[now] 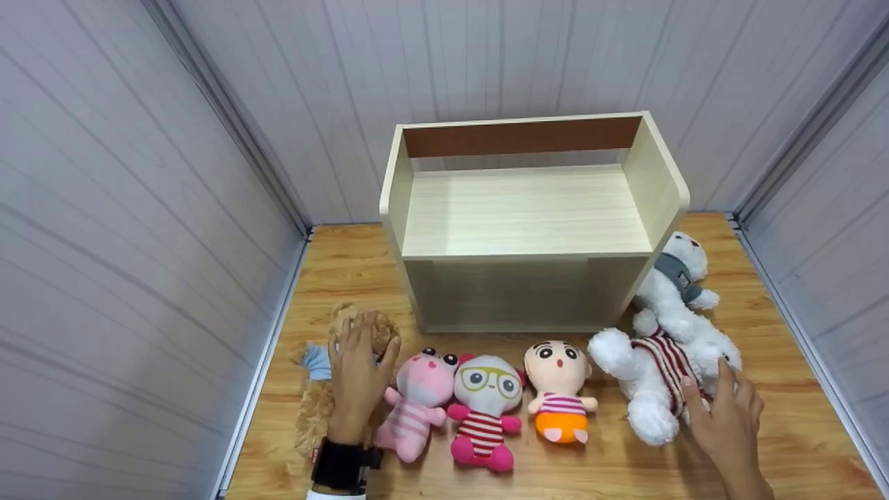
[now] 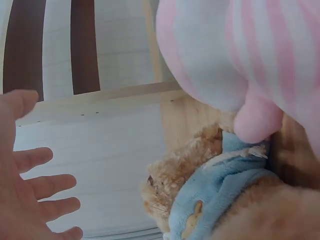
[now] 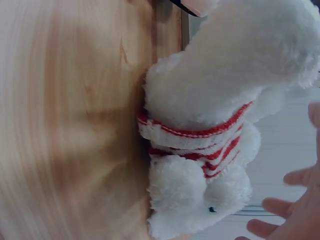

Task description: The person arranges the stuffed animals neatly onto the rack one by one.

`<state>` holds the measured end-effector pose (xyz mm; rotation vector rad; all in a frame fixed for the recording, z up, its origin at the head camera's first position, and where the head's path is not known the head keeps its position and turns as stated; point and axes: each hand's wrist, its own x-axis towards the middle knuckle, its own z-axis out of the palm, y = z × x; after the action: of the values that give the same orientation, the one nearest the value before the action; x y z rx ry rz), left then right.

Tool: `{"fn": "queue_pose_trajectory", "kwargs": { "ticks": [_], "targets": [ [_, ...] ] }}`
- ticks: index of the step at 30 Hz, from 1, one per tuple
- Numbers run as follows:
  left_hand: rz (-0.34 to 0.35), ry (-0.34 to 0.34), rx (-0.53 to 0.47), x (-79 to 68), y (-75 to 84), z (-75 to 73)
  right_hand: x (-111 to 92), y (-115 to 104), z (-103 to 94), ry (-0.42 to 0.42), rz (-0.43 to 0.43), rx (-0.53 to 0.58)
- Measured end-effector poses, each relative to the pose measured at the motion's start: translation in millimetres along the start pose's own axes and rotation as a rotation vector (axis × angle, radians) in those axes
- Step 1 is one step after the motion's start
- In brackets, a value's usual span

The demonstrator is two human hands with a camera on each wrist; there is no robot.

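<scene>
As I watch remotely, the left hand point(image 1: 361, 371) is wide over the brown plush point(image 1: 316, 413), lower left; three smaller toys point(image 1: 486, 423) lie lower centre; the striped-shirt white plush point(image 1: 663, 357) lies lower right, the right hand point(image 1: 729, 420) wide beside it.

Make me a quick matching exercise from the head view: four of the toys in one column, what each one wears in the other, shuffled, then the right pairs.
Toys:
1. doll
2. brown toy
3. rear white toy
4. pink-eared toy

Wears:
A. light-blue garment
B. yellow-green glasses
C. orange shorts
D. grey garment

Pairs: 1-C, 2-A, 3-D, 4-B
</scene>
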<state>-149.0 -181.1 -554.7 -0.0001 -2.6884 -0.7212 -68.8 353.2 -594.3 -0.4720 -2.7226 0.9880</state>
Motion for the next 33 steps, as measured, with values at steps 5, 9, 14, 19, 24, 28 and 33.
{"fn": "queue_pose_trajectory", "kwargs": {
  "ticks": [5, 9, 14, 19, 24, 28, 33],
  "targets": [
    [0.056, 0.123, -0.109, 10.0, 10.3, -3.8, -2, 6, 4.8, -0.074, 0.13, -0.033],
    [0.097, 0.221, -0.186, 23.0, 26.2, -8.2, -3, 10, 11.0, -0.112, 0.207, -0.058],
    [0.161, 0.315, -0.247, 42.6, 48.1, -17.4, -5, 12, 21.8, -0.134, 0.254, -0.066],
    [0.216, 0.354, -0.332, 62.7, 67.4, -30.4, -8, 15, 31.0, -0.153, 0.287, -0.048],
    [0.205, 0.328, -0.415, 78.4, 84.1, -43.0, -9, 19, 36.9, -0.177, 0.317, 0.008],
    [0.2, 0.309, -0.444, 90.3, 94.4, -48.1, -10, 23, 39.8, -0.182, 0.343, 0.047],
    [0.204, 0.313, -0.454, 104.8, 103.0, -51.1, -10, 27, 42.5, -0.173, 0.367, 0.08]
  ]
}}
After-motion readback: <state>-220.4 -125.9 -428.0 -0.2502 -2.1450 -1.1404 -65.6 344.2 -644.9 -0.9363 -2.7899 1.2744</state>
